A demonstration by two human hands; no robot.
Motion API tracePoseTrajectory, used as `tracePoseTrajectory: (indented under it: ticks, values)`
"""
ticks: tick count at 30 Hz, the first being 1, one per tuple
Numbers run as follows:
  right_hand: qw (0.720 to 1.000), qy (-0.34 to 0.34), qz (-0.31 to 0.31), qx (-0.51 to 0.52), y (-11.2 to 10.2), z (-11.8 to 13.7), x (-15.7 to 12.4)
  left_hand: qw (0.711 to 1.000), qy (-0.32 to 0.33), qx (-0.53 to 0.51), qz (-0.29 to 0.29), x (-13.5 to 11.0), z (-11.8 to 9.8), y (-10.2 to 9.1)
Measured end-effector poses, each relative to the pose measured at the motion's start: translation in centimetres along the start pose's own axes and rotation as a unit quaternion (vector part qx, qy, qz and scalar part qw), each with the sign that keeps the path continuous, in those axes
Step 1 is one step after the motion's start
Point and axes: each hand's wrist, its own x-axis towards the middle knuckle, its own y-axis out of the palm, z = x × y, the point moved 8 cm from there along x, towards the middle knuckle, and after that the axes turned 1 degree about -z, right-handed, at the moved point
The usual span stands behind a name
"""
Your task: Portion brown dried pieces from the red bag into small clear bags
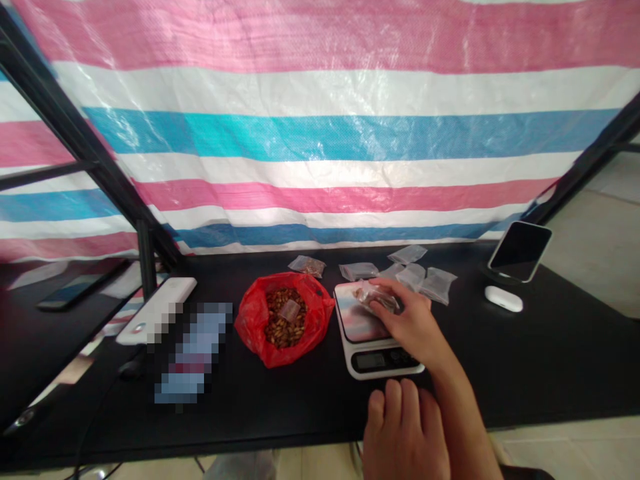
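Observation:
With thumb and fingers, my right hand [407,317] pinches a small clear plastic bag [373,295] over the plate of a white kitchen scale [347,357]. A little brown matter shows inside the bag. The digits on the scale's dark display are too faint to read. My left hand [406,427] is curled into a loose fist at the table's front edge, below the scale and against my right forearm; nothing shows in it. Left of the scale, an open red plastic bag [250,327] holds many brown seed-like pieces [280,333], with a small clear packet [289,311] lying on top.
Behind the scale lie several clear zip bags [437,285]. A filled one [307,265] lies behind the red bag. A white power bank [160,310] and a blurred-out phone-shaped item [195,353] are at left. At right are a phone on a stand [520,252] and a white earbud case [503,299].

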Motion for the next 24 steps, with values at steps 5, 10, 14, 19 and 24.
tracePoseTrajectory:
  ticks: [5,10,14,19,24]
  values:
    - [0.998,-0.041,-0.006,-0.046,0.2,0.6,-0.2,0.995,0.028,-0.049,-0.085,-0.2,0.7,-1.9]
    - [0.989,-0.065,-0.124,0.039,-2.7,2.0,0.0,0.981,0.051,-0.095,-0.162,-0.5,0.8,-3.3]
    - [0.970,-0.018,-0.228,0.079,-4.8,1.8,-0.4,0.978,0.038,-0.116,-0.171,-0.6,1.1,-3.4]
    - [0.962,0.004,-0.253,0.100,-5.1,1.1,-0.7,0.976,0.068,-0.129,-0.159,-1.1,0.9,-2.7]
    - [0.963,0.003,-0.244,0.112,-5.1,0.7,-0.6,0.974,0.075,-0.140,-0.161,-1.2,0.6,-2.5]
